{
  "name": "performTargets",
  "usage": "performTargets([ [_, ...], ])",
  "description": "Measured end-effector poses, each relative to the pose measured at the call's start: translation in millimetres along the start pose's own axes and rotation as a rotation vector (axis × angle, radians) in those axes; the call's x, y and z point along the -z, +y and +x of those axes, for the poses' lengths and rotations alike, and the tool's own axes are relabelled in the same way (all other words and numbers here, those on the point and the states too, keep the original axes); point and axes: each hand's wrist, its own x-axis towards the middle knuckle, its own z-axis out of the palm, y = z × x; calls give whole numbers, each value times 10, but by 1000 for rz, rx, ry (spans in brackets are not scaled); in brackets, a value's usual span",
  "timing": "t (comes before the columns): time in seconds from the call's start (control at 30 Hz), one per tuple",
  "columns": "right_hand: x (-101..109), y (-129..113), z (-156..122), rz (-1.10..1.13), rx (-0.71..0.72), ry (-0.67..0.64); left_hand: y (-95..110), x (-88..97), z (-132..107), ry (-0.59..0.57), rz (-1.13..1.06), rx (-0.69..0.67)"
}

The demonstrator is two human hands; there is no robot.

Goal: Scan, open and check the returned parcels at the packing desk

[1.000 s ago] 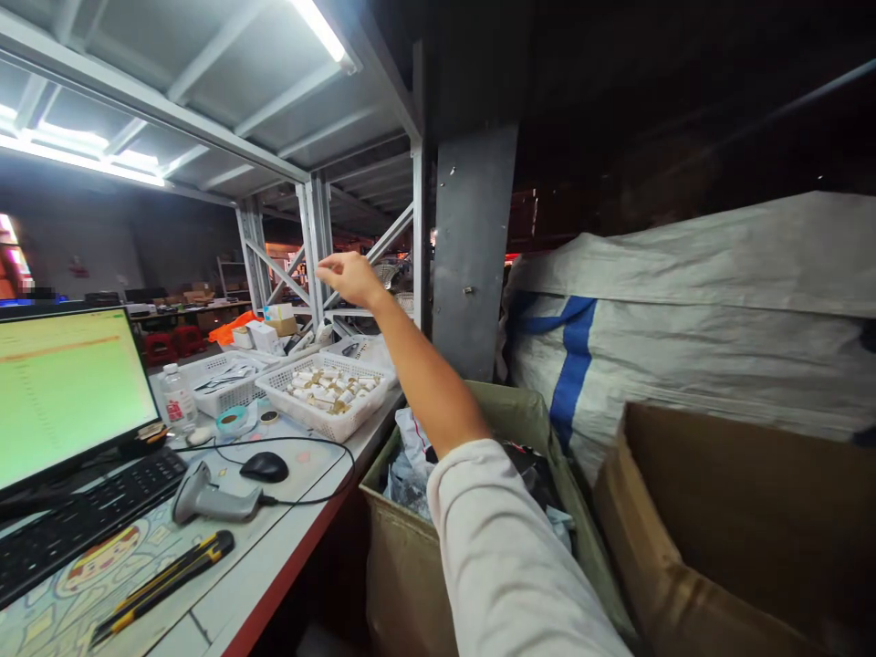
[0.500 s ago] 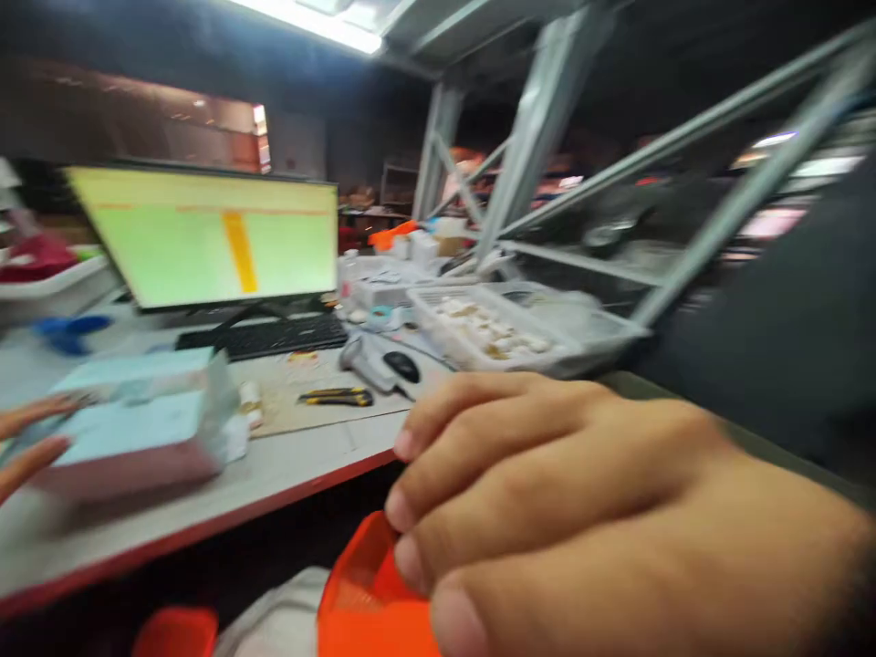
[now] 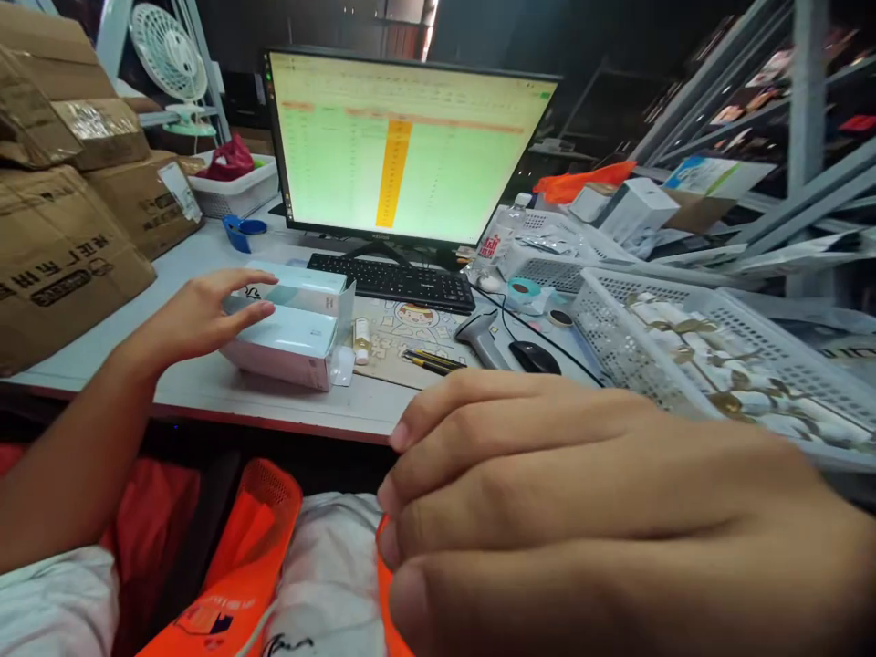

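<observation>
My left hand (image 3: 198,315) lies at the left end of an open box with pale blue packs (image 3: 294,330); its thumb and forefinger are spread and close on nothing. The box has a pinkish side and an upright flap at its right end. Close to the camera, my right hand (image 3: 581,511) fills the lower right, back of the hand up. Its fingers are extended side by side and slightly bent, over the edge of an orange vest (image 3: 250,538). Thumb and palm are hidden, and nothing shows in the fingers.
Behind the box stand a keyboard (image 3: 393,281) and a monitor (image 3: 411,151). A small bottle (image 3: 361,340), cutter knife (image 3: 432,361), scanner (image 3: 483,338) and mouse (image 3: 535,357) lie on the desk. A white basket (image 3: 616,351) holds small white rolls. Cartons (image 3: 65,265) are stacked at left.
The view has swung left and steadied, bringing the left forearm, cartons and fan into sight. My right hand keeps much the same pose close to the camera; my left hand stays at the box.
</observation>
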Motion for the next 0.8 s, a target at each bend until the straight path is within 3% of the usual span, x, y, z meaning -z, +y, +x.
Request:
performTargets([
  [0.07, -2, 115, 37, 57, 31, -115, -70, -34, -37, -37, 8, -16],
  [0.13, -52, 468, -24, 48, 3, -109, -161, -92, -81, -91, 45, -44],
  [0.2, -161, 973, -157, -59, -170, -38, -236, -146, -137, -123, 102, -70],
  [0.27, -317, 1484, -310, -185, -358, -68, -284, -171, -214, -118, 155, -83],
  [0.33, -506, 1868, -445, -289, -481, -204, -326, -162, -319, -85, 169, -114],
  [0.4, -717, 2071, -559, -384, -509, -375, -391, -133, -454, -17, 150, -133],
  [0.5, -1023, 2130, -706, -501, -435, -547, -560, -93, -694, 160, 112, -34],
  [0.6, -1180, 2108, -798, -526, -392, -578, -759, -67, -910, 346, 90, 120],
  [0.7, -1082, 2031, -784, -423, -385, -399, -866, -36, -1013, 467, 106, 107],
  [0.8, -812, 1727, -673, -104, -364, -87, -811, -2, -983, 513, 190, -82],
])
